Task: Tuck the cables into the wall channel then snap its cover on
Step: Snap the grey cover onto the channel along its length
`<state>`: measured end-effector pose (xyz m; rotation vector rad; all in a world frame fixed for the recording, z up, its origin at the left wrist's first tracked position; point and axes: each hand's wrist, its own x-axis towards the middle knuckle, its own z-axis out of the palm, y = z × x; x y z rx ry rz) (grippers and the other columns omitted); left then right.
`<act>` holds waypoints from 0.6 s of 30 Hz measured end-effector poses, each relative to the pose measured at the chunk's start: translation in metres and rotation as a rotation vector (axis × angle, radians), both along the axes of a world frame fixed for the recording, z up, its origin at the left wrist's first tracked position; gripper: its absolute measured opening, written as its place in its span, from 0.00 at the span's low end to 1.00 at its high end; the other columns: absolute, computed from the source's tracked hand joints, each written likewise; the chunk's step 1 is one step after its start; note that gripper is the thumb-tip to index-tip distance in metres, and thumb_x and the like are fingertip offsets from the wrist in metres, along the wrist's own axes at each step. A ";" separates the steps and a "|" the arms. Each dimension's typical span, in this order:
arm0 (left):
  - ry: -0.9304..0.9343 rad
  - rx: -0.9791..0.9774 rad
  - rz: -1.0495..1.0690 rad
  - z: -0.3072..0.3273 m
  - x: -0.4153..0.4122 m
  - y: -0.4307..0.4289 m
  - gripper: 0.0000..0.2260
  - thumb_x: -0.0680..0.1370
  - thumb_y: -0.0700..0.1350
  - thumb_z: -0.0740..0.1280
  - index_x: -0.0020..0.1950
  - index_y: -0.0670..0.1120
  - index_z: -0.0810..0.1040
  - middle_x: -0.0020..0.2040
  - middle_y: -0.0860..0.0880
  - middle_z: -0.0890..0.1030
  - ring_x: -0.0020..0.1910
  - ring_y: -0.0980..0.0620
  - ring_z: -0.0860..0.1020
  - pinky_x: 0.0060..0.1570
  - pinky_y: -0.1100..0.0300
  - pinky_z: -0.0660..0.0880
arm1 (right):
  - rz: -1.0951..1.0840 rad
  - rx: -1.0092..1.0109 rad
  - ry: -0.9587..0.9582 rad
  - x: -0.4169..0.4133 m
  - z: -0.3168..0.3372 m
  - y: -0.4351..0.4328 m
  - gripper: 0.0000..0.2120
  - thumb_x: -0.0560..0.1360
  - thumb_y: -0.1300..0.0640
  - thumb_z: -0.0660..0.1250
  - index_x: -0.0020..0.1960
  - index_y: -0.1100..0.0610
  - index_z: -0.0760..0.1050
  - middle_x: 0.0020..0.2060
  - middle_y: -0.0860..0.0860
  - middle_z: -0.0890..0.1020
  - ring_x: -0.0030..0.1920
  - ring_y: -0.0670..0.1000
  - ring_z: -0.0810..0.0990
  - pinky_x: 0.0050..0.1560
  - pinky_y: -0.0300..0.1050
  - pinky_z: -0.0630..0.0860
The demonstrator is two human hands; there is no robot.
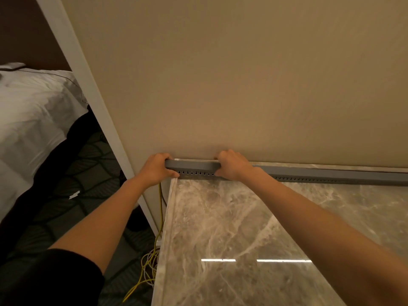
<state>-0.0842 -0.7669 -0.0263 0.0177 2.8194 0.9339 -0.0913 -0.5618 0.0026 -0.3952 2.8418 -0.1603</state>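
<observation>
Both hands gripping cover at channel's left end

Left hand (157,168) is seen just below frame centre, at 7 o'clock. Its fingers are curled over the top of the gray cover (192,165) at the cover's left end, and the thumb is pressed against the lower front edge. Right hand (231,165) is placed at 3 o'clock of the left one. The same cover is gripped the same way, fingers hooked over the top and thumb tucked under the front.

A short stretch of cover is left showing between the two hands. The slotted channel (196,173) is seen directly beneath it as a row of small keyhole slots. The channel is run along the foot of the beige wall (242,85), at the back edge of the marble top (242,239), and is carried on toward 3 o'clock to the frame edge. Whether the cover is fully seated cannot be told.

A yellow cable (161,206) is seen hanging from under the left hand toward 6 o'clock, outside the channel. Pale cables (148,265) are coiled by the marble top's left edge at 7 o'clock.

White trim (88,96) is run diagonally at 10 o'clock. A bed (26,118) is seen at 9 o'clock, dark patterned carpet (77,173) at 8 o'clock, and a dark garment (55,279) at 7 o'clock.
</observation>
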 end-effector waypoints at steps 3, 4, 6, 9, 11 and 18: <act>-0.038 0.127 0.019 -0.001 0.000 -0.003 0.16 0.68 0.38 0.75 0.54 0.40 0.77 0.46 0.46 0.75 0.45 0.50 0.71 0.33 0.68 0.65 | 0.105 -0.105 -0.009 -0.005 -0.002 -0.030 0.19 0.76 0.55 0.66 0.65 0.61 0.72 0.61 0.60 0.77 0.61 0.61 0.75 0.57 0.52 0.74; -0.051 0.177 0.032 -0.002 0.000 -0.005 0.15 0.68 0.36 0.75 0.52 0.41 0.77 0.46 0.46 0.75 0.45 0.50 0.71 0.33 0.67 0.65 | 0.135 -0.117 -0.008 -0.006 -0.005 -0.039 0.19 0.76 0.55 0.66 0.65 0.61 0.72 0.61 0.60 0.77 0.61 0.61 0.75 0.57 0.52 0.74; -0.068 0.275 0.054 -0.005 0.000 -0.009 0.13 0.67 0.34 0.75 0.48 0.43 0.76 0.43 0.46 0.75 0.44 0.49 0.71 0.35 0.65 0.65 | 0.177 -0.128 -0.003 -0.007 -0.009 -0.053 0.17 0.77 0.56 0.65 0.63 0.61 0.73 0.59 0.60 0.77 0.59 0.60 0.75 0.55 0.51 0.73; -0.074 0.361 0.057 -0.008 0.001 -0.014 0.12 0.67 0.33 0.74 0.42 0.44 0.74 0.35 0.49 0.72 0.37 0.51 0.69 0.33 0.64 0.63 | 0.200 -0.128 0.013 -0.009 -0.014 -0.059 0.13 0.78 0.58 0.63 0.59 0.62 0.74 0.57 0.61 0.77 0.56 0.60 0.76 0.50 0.48 0.71; -0.085 0.416 0.075 -0.009 0.001 -0.016 0.12 0.67 0.33 0.74 0.40 0.45 0.74 0.34 0.50 0.72 0.33 0.54 0.69 0.33 0.65 0.64 | 0.200 -0.114 0.026 -0.011 -0.015 -0.055 0.13 0.77 0.57 0.63 0.58 0.63 0.75 0.57 0.61 0.77 0.55 0.61 0.76 0.49 0.48 0.71; -0.094 0.536 0.124 -0.017 -0.003 -0.021 0.11 0.67 0.33 0.75 0.38 0.47 0.77 0.37 0.49 0.78 0.36 0.54 0.75 0.38 0.66 0.72 | 0.172 -0.121 0.003 -0.017 -0.013 -0.045 0.11 0.76 0.58 0.64 0.54 0.64 0.78 0.54 0.62 0.79 0.55 0.62 0.76 0.52 0.51 0.73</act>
